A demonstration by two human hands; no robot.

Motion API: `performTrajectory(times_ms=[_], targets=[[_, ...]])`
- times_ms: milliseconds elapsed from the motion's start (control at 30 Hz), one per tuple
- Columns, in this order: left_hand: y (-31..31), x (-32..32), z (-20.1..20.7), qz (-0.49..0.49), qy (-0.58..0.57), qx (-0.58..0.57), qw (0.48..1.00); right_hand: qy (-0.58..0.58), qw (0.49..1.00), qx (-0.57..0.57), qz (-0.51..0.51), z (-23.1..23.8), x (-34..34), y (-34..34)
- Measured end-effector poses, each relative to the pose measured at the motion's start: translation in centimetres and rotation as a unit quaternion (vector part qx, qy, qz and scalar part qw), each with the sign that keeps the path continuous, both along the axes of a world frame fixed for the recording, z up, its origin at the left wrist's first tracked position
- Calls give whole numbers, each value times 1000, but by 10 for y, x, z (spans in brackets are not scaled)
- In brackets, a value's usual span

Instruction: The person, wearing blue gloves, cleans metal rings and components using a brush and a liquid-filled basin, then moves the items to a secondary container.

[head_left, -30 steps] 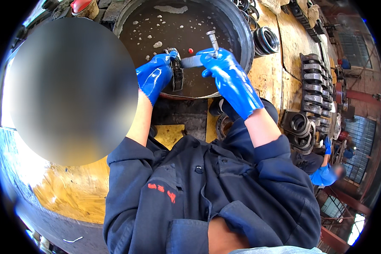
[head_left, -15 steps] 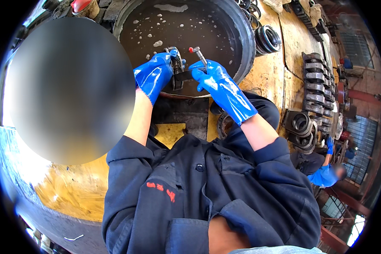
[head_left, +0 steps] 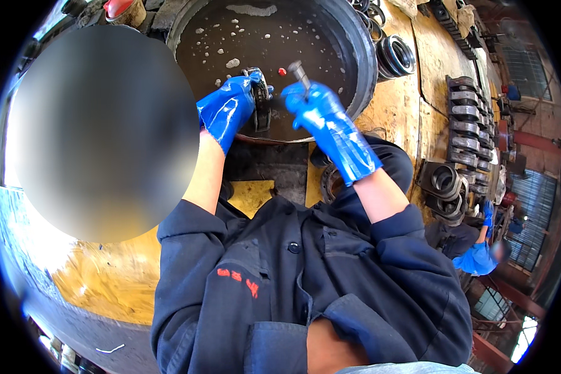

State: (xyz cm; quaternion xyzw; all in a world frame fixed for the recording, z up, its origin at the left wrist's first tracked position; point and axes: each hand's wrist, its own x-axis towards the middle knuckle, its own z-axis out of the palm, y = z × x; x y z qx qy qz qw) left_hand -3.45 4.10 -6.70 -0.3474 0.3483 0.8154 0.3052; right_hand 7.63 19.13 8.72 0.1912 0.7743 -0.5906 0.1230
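Observation:
My left hand (head_left: 227, 105), in a wet blue rubber glove, grips a dark, wet metal part (head_left: 263, 109) with a curved edge at the near side of a large round basin (head_left: 369, 68). The part stands on edge and the glove hides some of it. My right hand (head_left: 323, 115), gloved the same way, is closed around a scraper-like tool (head_left: 299, 72). Its metal handle sticks up above the fist. The tool's dark working end is blurred beside the part, apart from it as far as I can see. Murky brown liquid (head_left: 255, 40) with foam patches fills the basin.
A small red object (head_left: 282, 71) shows in the basin beyond the tool. Black rings (head_left: 396, 57) lie on the wooden surface (head_left: 396, 103) to the right. Farther right are a row of metal parts (head_left: 464, 128) and a round-bored housing (head_left: 444, 181). Another person (head_left: 478, 258) works there.
My right hand has moved slightly right, drawing the tool's dark end away from the metal part. The tool is now blurred. My left hand and the part have hardly moved.

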Motion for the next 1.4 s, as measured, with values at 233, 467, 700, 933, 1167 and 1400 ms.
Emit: performTrajectory(times_ms=[233, 467, 700, 933, 1167, 1400], targets=[[-17, -9, -21, 80, -33, -7, 996, 18, 998, -66, -8, 8, -11, 4], [-15, 6, 10, -64, 18, -32, 997, -29, 997, -16, 65, -2, -34, 21], [-2, 9, 14, -291, 405, -309, 810, -148, 987, 52, 33, -65, -73, 76], [-16, 2, -59, -313, 417, -358, 775, 129, 984, 56, 106, 40, -42, 5], [-51, 24, 15, -376, 392, -459, 703, 370, 717, 453, 380, -17, -5, -4], [-47, 33, 29, -410, 391, -495, 659, 287, 775, 449, 341, -13, -29, -10]])
